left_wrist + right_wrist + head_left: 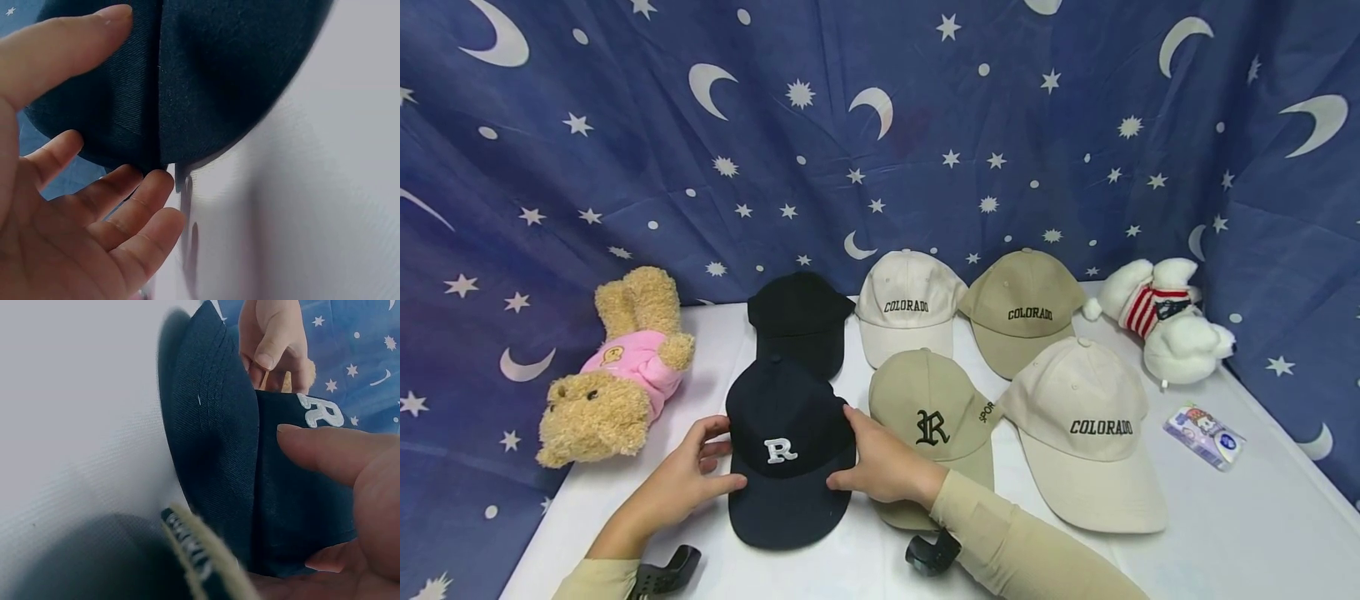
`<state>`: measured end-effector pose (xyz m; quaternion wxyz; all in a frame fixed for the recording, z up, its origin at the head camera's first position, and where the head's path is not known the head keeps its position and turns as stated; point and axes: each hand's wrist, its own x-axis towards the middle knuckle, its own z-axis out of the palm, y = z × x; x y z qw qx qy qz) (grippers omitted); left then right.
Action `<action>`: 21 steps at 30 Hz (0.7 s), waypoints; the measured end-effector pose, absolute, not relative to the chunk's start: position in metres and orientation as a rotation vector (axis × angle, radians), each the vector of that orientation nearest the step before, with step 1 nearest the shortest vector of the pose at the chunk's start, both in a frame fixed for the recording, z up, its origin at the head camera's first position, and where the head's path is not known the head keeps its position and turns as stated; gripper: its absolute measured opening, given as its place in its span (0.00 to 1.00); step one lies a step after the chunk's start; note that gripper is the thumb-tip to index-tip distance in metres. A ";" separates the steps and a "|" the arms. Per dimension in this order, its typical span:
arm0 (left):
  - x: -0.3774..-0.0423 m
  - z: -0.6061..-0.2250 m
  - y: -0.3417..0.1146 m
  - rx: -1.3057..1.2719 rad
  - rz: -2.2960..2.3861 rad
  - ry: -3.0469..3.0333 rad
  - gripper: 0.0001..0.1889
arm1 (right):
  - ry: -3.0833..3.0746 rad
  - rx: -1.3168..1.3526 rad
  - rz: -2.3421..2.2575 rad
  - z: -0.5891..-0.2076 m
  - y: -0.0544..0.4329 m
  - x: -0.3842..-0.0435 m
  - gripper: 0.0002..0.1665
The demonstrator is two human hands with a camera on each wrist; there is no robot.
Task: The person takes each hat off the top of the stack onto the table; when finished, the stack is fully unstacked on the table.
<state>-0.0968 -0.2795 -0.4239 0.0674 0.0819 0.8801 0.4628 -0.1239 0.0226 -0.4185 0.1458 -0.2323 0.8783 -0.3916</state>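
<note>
A navy baseball cap point(790, 512) with a white letter R lies on the white table, its brim toward me. My left hand point(681, 483) is at the cap's left side, fingers spread and loosely bent, the thumb near the brim. On the opposite side my right hand point(887, 462) has its thumb by the brim and fingers along the crown. In the left wrist view, the left fingers point(150, 194) meet the cap's edge without curling round it. In the right wrist view, the right thumb point(325, 450) extends over the crown.
Behind sit a black cap point(801, 317), a white Colorado cap point(906, 292) and a tan one point(1026, 300). Right are a khaki R cap point(917, 392) and a cream cap point(1082, 417). Plush toys point(595, 408) flank them; a small printed packet point(1206, 437) lies right.
</note>
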 end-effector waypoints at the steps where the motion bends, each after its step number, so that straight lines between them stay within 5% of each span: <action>1: -0.097 -0.424 -0.280 0.248 1.391 2.656 0.43 | 2.524 -0.669 -1.135 -0.419 0.022 -0.124 0.59; 21: -0.098 -0.415 -0.282 0.299 1.408 2.694 0.45 | 2.500 -0.697 -1.159 -0.403 0.028 -0.117 0.60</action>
